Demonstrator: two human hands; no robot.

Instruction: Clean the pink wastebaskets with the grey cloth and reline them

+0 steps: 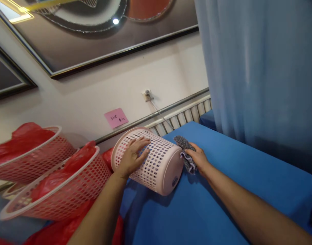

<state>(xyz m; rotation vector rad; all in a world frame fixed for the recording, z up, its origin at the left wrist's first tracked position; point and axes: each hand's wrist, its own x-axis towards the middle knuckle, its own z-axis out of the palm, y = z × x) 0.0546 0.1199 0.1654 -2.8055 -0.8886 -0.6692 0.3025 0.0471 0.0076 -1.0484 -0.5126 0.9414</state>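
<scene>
A pale pink perforated plastic wastebasket [156, 160] lies on its side on a blue-covered bed [222, 163], its closed bottom turned toward the right and its rim toward the left. My left hand [134, 154] rests on its side wall near the rim, fingers spread. A grey cloth with a light edge [182, 143] is bunched in my right hand [199, 158], at the upper edge of the basket's bottom. My right fingers are closed round the cloth. A small dark sticker [174, 181] shows on the basket's bottom.
Two more pink baskets with red plastic bags [30, 136] stand at the left, with more red bag material below. A radiator [189, 114] and a plugged-in socket [147, 95] are at the wall. A blue curtain [252, 75] hangs on the right.
</scene>
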